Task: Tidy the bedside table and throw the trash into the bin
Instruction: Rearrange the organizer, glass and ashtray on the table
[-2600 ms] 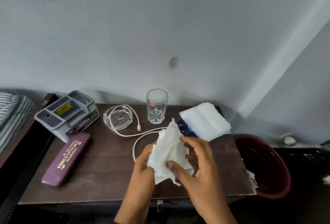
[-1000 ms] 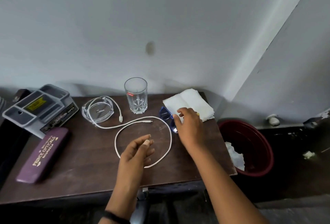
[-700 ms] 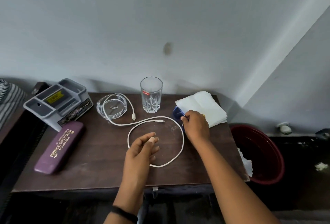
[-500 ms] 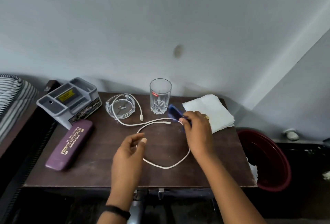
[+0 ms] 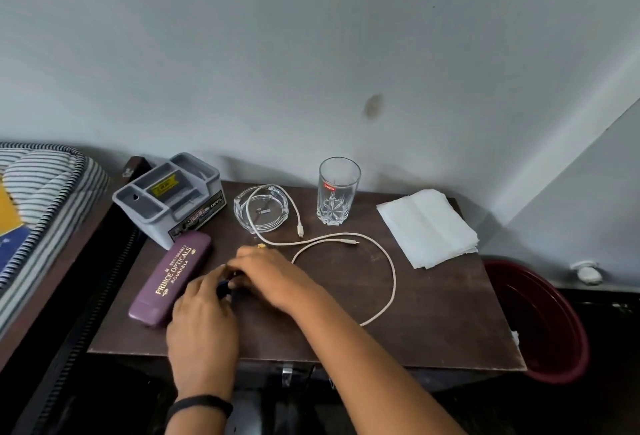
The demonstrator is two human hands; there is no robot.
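A person's two hands meet over a dark bedside table (image 5: 415,330). The left hand (image 5: 202,316) and right hand (image 5: 266,275) close together on a small dark blue object (image 5: 223,289), mostly hidden, just beside a purple glasses case (image 5: 169,278). It is probably light and rigid, best pinched by its edges. One white cable (image 5: 391,271) loops limply; take it mid-loop. One tumbler (image 5: 337,192) and one glass ashtray (image 5: 261,209) look fragile and slippery. One soft napkin stack (image 5: 427,226) lies near the red bin (image 5: 540,323). One grey organiser (image 5: 169,197) stands behind.
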